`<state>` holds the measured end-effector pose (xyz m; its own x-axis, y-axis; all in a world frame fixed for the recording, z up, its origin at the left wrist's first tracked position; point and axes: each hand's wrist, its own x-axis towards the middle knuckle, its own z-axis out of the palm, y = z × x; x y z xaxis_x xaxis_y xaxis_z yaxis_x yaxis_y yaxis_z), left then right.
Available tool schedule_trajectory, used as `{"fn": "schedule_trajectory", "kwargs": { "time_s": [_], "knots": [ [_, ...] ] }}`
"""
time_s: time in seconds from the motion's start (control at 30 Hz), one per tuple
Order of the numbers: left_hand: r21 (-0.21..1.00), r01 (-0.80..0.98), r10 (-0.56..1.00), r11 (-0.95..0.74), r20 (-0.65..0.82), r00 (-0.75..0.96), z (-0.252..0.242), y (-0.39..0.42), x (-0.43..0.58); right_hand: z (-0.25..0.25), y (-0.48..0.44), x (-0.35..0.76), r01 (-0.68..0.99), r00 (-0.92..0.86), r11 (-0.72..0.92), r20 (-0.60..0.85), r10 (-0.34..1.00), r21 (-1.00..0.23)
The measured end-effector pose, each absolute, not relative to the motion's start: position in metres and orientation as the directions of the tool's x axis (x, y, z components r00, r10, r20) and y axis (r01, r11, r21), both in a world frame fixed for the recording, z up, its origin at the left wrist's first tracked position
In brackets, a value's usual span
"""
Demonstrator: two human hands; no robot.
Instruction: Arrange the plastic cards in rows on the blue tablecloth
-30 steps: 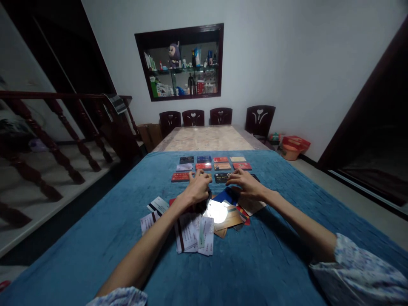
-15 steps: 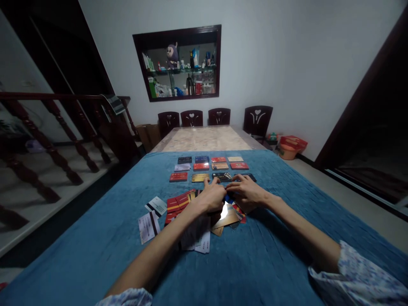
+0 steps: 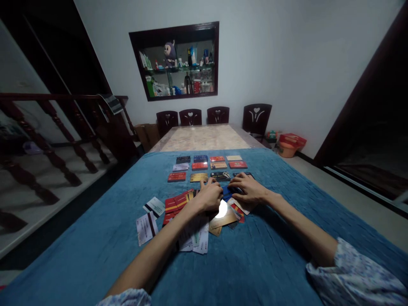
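A loose pile of plastic cards [image 3: 219, 219] lies on the blue cloth [image 3: 255, 263] in front of me. Beyond it, cards are laid out in a neat grid of rows [image 3: 207, 167]. My left hand [image 3: 208, 196] rests on the far side of the pile, fingers curled and pointing toward a blue card [image 3: 227, 192]. My right hand [image 3: 247, 188] lies beside it, fingers bent over the same blue card. Both hands meet at that card; whether either one grips it is hidden. Red cards [image 3: 176, 202] fan out to the left of my left hand.
Two white cards [image 3: 146, 226] lie apart at the pile's left. A bare marble tabletop [image 3: 205, 138] extends past the cloth, with several dark chairs [image 3: 216, 115] at its far end. A wooden stair railing [image 3: 57, 127] runs on the left. A red basket [image 3: 291, 143] sits on the floor right.
My left hand moved right from the grid's lower row to meet my right hand over the blue card. The red cards it covered now show.
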<state>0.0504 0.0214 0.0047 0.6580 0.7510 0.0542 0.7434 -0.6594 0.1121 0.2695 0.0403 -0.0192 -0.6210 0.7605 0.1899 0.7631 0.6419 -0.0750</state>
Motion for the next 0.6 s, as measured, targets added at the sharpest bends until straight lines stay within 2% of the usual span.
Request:
{"fn": "schedule_trajectory", "kwargs": {
  "time_s": [0.27,0.6],
  "knots": [
    [0.163,0.733,0.75,-0.661,0.148,0.644,-0.005,0.024,0.049,-0.023,0.044,0.27,0.713,-0.674,0.7,0.253,0.694,-0.022],
    [0.183,0.773,0.786,-0.608,0.274,0.553,-0.003,0.023,0.051,-0.029,0.052,0.272,0.668,-0.658,0.743,0.493,0.57,0.033]
  ]
}}
